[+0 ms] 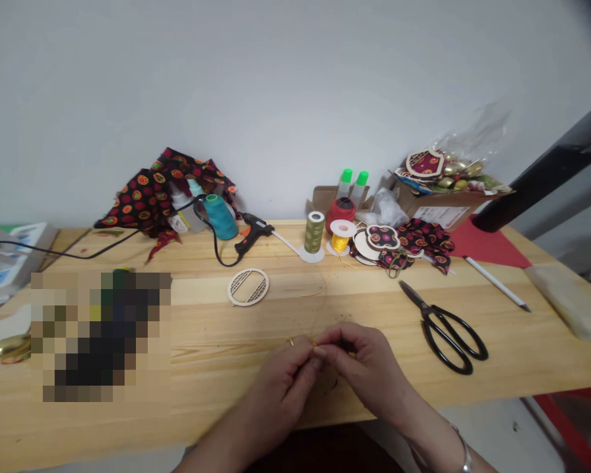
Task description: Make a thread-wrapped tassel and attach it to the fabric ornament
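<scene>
My left hand [288, 374] and my right hand [362, 364] meet over the front edge of the wooden table [201, 341], fingertips pinched together. Between them runs a thin yellow cord [320, 292] that leads back across the table to a small yellow spool [341, 236]. Both hands are closed on the end of this cord. A round white openwork disc [249, 287] lies a little beyond my left hand. Black scissors [446, 328] lie to the right of my right hand.
Along the wall stand an olive thread cone [314, 232], a teal cone [220, 217], a red spool [341, 210], a black glue gun [253, 233], patterned fabric [152, 190], glue bottles [352, 184], a cardboard box with ornaments [443, 190]. A pencil [495, 282] and red sheet [487, 246] lie right.
</scene>
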The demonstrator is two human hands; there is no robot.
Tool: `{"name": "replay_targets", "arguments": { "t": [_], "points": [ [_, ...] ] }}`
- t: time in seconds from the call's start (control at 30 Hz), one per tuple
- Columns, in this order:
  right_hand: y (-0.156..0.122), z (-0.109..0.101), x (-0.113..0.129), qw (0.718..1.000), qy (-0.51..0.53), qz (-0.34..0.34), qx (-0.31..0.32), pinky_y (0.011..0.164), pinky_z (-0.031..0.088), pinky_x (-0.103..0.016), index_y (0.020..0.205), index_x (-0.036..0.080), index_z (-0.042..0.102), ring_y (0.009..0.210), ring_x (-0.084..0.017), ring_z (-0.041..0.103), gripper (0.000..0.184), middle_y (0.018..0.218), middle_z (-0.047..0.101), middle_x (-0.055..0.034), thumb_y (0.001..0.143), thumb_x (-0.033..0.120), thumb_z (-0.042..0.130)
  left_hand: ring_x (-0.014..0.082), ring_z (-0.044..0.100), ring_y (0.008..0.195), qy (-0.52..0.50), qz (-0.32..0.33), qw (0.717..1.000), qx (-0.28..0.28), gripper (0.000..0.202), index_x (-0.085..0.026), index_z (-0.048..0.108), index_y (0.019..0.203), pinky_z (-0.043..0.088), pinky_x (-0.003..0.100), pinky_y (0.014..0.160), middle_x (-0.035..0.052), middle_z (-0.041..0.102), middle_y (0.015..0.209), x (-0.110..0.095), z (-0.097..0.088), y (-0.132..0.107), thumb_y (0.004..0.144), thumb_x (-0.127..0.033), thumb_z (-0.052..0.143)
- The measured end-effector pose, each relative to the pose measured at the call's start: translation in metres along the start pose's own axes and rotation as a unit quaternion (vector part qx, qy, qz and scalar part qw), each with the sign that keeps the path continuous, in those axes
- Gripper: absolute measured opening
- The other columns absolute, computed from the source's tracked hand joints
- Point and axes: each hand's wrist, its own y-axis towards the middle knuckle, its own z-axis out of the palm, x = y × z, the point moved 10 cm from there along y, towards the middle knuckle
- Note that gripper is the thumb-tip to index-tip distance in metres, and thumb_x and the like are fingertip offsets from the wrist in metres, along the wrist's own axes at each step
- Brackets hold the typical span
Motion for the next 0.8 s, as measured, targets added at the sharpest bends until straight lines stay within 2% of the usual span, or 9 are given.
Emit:
{"name": "replay_targets", "arguments": {
  "t": [0.13, 0.27, 0.4, 0.6, 0.7, 0.8],
  "points": [
    [-0.001, 0.002, -0.001, 1.000, -0.018, 0.004, 0.014, 0.056, 0.038, -0.019, 0.068, 0.018, 0.060, 0.058, -0.009, 0.049, 0.011, 0.059, 0.055, 0.0050, 0.078, 0.018, 0.057, 0.0144, 0.053, 0.073, -0.004, -0.004, 1.000, -0.001, 0.024, -0.020, 0.056, 0.079, 0.038, 0.025, 0.067, 0.0006, 0.060, 0.078, 0.001, 0.001, -0.001, 0.092, -0.028, 0.038],
    [-0.001, 0.000, -0.005, 1.000, -0.021, 0.006, -0.010, 0.056, 0.037, -0.020, 0.069, 0.018, 0.055, 0.060, -0.010, 0.046, 0.012, 0.061, 0.052, 0.0045, 0.080, 0.018, 0.052, 0.0138, 0.051, 0.068, 0.016, -0.007, 0.999, -0.027, 0.024, -0.019, 0.056, 0.076, 0.037, 0.024, 0.063, 0.0001, 0.058, 0.072, 0.002, -0.003, -0.001, 0.091, -0.027, 0.039],
    [-0.002, 0.003, -0.017, 0.998, 0.030, 0.036, -0.036, 0.054, 0.036, -0.021, 0.069, 0.018, 0.052, 0.059, -0.010, 0.044, 0.012, 0.060, 0.048, 0.0044, 0.081, 0.020, 0.050, 0.0122, 0.046, 0.058, 0.024, -0.012, 0.998, -0.063, 0.027, -0.019, 0.052, 0.067, 0.034, 0.023, 0.056, -0.0022, 0.051, 0.061, 0.001, -0.008, -0.003, 0.090, -0.027, 0.042],
    [-0.005, 0.009, -0.021, 0.992, 0.097, 0.052, -0.055, 0.051, 0.035, -0.021, 0.067, 0.019, 0.050, 0.056, -0.011, 0.044, 0.014, 0.058, 0.047, 0.0046, 0.080, 0.023, 0.051, 0.0133, 0.048, 0.058, 0.005, -0.038, 0.993, -0.108, 0.029, -0.018, 0.055, 0.066, 0.036, 0.024, 0.057, -0.0013, 0.054, 0.059, 0.006, -0.015, -0.005, 0.089, -0.030, 0.042],
    [-0.005, 0.007, -0.020, 0.991, 0.097, 0.057, -0.069, 0.052, 0.035, -0.021, 0.066, 0.019, 0.050, 0.055, -0.011, 0.044, 0.013, 0.057, 0.047, 0.0046, 0.079, 0.022, 0.051, 0.0137, 0.052, 0.062, -0.028, -0.053, 0.990, -0.126, 0.023, -0.019, 0.058, 0.071, 0.038, 0.024, 0.060, -0.0009, 0.058, 0.064, 0.011, -0.015, -0.004, 0.087, -0.029, 0.046],
    [-0.005, 0.003, -0.021, 0.992, 0.079, 0.061, -0.081, 0.052, 0.035, -0.021, 0.066, 0.018, 0.051, 0.055, -0.011, 0.043, 0.014, 0.057, 0.046, 0.0046, 0.079, 0.024, 0.053, 0.0123, 0.052, 0.059, -0.096, -0.073, 0.982, -0.145, 0.013, -0.020, 0.057, 0.089, 0.039, 0.022, 0.057, -0.0040, 0.056, 0.063, 0.019, -0.016, -0.005, 0.086, -0.030, 0.050]
  ]
}}
